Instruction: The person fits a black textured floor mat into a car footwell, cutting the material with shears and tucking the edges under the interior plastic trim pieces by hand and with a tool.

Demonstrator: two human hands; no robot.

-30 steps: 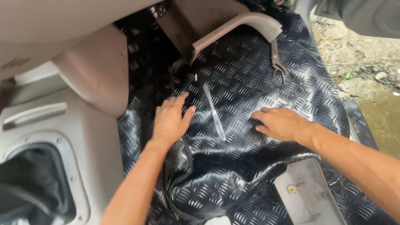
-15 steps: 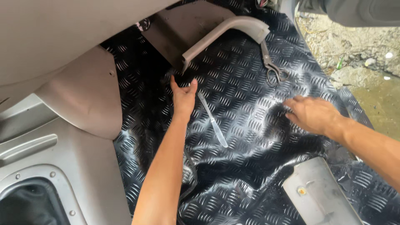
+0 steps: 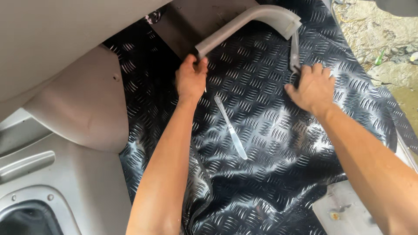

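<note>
Head view: both hands on a black checker-plate floor mat (image 3: 270,143).
Left hand (image 3: 190,80) grips the grey trim piece's (image 3: 244,26) lower end; right hand (image 3: 311,87) closes around scissors (image 3: 294,54); a metal blade (image 3: 230,127) lies between.

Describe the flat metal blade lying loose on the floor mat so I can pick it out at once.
Start from the black diamond-pattern floor mat covering the footwell. Between the left hand and the right hand, slightly nearer the viewer, lies the thin blade, slanting toward lower right. It is slim, straight and silvery, touched by neither hand, unlike the curved grey trim piece above.
</note>
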